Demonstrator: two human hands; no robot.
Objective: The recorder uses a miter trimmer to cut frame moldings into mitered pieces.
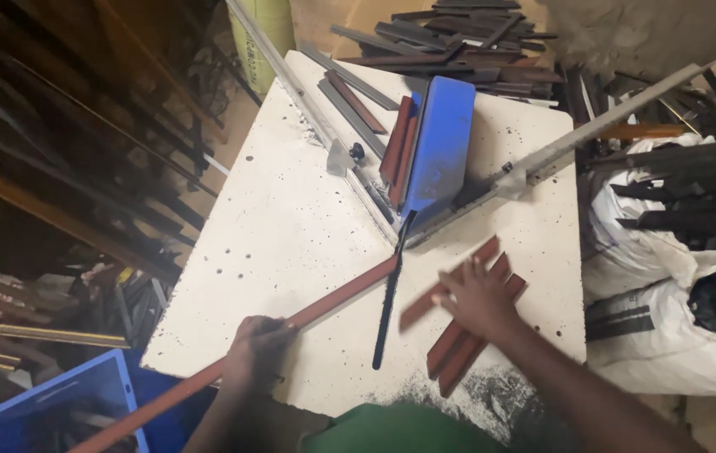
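Speckled white worktable [291, 226]; cluttered workshop

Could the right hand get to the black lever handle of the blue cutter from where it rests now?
Probably yes: the right hand lies on the short red strips, with the black lever handle just beside it and only bare white table between.

I am standing in a framing workshop. A blue cutter [439, 147] with metal guide rails [593, 130] is sitting on my speckled white tabletop [291, 226], cut strips of moulding [458, 29] are piling up behind it, and sacks of offcuts [668, 277] are crowding the side.
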